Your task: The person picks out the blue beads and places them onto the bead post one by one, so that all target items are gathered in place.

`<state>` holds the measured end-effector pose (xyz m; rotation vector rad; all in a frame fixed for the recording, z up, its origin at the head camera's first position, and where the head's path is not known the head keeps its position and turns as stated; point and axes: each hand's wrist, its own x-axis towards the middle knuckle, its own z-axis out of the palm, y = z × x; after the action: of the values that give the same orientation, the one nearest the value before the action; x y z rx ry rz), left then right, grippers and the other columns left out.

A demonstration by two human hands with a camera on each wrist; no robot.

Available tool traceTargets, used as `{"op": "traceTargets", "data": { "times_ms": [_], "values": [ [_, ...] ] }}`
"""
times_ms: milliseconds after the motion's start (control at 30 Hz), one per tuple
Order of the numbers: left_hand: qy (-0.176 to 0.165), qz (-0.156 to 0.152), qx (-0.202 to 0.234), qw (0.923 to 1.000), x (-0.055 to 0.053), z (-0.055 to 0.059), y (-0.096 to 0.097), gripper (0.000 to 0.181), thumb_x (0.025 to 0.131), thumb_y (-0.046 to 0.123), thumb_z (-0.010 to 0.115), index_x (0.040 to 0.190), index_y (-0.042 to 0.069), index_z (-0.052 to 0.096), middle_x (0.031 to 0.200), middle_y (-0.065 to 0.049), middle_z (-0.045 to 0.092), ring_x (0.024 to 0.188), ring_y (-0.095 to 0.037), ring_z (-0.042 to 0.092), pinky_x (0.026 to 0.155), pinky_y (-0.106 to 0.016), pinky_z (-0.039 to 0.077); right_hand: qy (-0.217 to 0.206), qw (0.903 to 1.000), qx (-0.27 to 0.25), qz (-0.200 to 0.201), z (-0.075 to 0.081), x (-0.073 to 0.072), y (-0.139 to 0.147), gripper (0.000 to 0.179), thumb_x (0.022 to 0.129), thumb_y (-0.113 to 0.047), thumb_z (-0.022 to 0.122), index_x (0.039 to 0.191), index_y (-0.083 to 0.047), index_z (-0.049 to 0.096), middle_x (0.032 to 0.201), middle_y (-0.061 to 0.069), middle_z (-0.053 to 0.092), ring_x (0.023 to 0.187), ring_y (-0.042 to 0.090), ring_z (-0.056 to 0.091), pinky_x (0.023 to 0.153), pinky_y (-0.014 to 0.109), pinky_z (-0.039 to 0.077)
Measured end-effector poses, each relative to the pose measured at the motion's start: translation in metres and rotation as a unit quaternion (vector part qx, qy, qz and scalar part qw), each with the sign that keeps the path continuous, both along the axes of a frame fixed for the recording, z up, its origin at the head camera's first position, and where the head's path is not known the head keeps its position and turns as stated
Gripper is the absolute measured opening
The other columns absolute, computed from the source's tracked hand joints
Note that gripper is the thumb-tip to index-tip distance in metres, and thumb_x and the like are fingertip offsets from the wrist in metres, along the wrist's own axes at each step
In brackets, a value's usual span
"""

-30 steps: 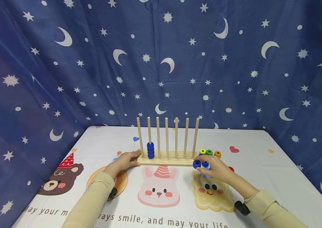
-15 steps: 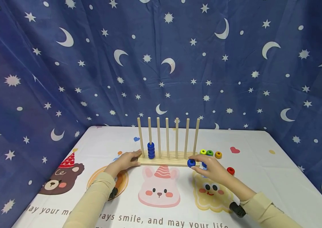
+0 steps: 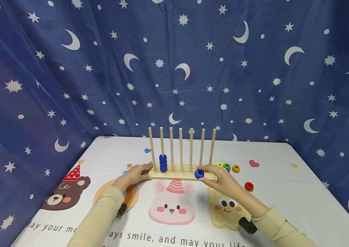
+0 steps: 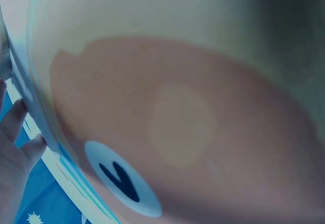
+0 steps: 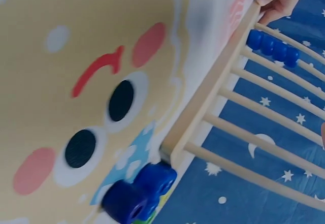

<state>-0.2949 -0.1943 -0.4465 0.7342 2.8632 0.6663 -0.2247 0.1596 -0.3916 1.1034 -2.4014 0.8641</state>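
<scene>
A wooden peg stand [image 3: 179, 176] with several upright rods stands on the table. Several blue beads [image 3: 163, 163] are stacked on its second rod from the left. My left hand [image 3: 134, 175] grips the left end of the base, as the right wrist view also shows. Between the thumb and fingers of my right hand [image 3: 222, 181], a blue bead [image 3: 199, 174] is pinched in front of the base's right part. Loose blue beads [image 5: 155, 179] lie by the stand's right end, mostly hidden behind my right hand in the head view.
Yellow [image 3: 220, 165], green [image 3: 227, 166] and orange beads [image 3: 236, 168] lie right of the stand. A red bead [image 3: 249, 186] sits nearer, beside my right wrist. The printed tablecloth [image 3: 125, 151] meets a blue star-and-moon curtain [image 3: 174, 68] behind.
My right hand has moved left from the loose beads with a blue bead pinched in it, passing along the front of the stand. My left hand stays at the base's end.
</scene>
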Motion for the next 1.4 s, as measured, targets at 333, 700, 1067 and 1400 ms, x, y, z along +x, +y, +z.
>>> {"op": "traceTargets", "data": {
  "times_ms": [333,700,1067,1400],
  "values": [
    [-0.007,0.003,-0.004,1.0,0.002,0.001,-0.001,0.06,0.088,0.027,0.064,0.136,-0.003,0.045,0.146,-0.019,0.039,0.132,-0.042,0.039,0.11,-0.052,0.033,0.018,0.9982,-0.055,0.016,0.012,0.008,-0.019,0.037,0.08,-0.007,0.073,0.115,-0.002,0.065,0.109,0.009,0.07,0.097,0.021,0.067,0.084,0.036,0.057],
    [0.0,0.0,0.003,1.0,-0.001,-0.002,-0.002,0.06,0.087,0.025,0.066,0.135,-0.004,0.046,0.144,-0.02,0.041,0.131,-0.042,0.041,0.109,-0.052,0.034,0.042,0.9966,-0.062,0.034,0.022,0.003,-0.038,0.037,0.078,-0.007,0.075,0.113,-0.001,0.066,0.11,0.011,0.07,0.101,0.024,0.067,0.084,0.037,0.057],
    [-0.005,0.005,0.011,0.9999,-0.004,0.001,0.002,0.06,0.085,0.024,0.067,0.136,-0.003,0.046,0.145,-0.019,0.04,0.132,-0.042,0.039,0.11,-0.052,0.032,0.048,0.9942,-0.059,0.076,0.045,-0.013,-0.053,0.034,0.079,-0.007,0.073,0.112,0.0,0.065,0.109,0.013,0.07,0.098,0.024,0.067,0.084,0.035,0.057],
    [-0.02,0.008,0.016,0.9996,-0.001,0.001,-0.001,0.061,0.085,0.024,0.067,0.136,-0.003,0.046,0.145,-0.019,0.039,0.134,-0.042,0.037,0.111,-0.052,0.03,0.039,0.9954,-0.043,0.076,0.059,-0.023,-0.067,0.033,0.081,-0.01,0.073,0.112,0.0,0.065,0.106,0.011,0.07,0.096,0.023,0.066,0.085,0.035,0.056]
  ]
}}
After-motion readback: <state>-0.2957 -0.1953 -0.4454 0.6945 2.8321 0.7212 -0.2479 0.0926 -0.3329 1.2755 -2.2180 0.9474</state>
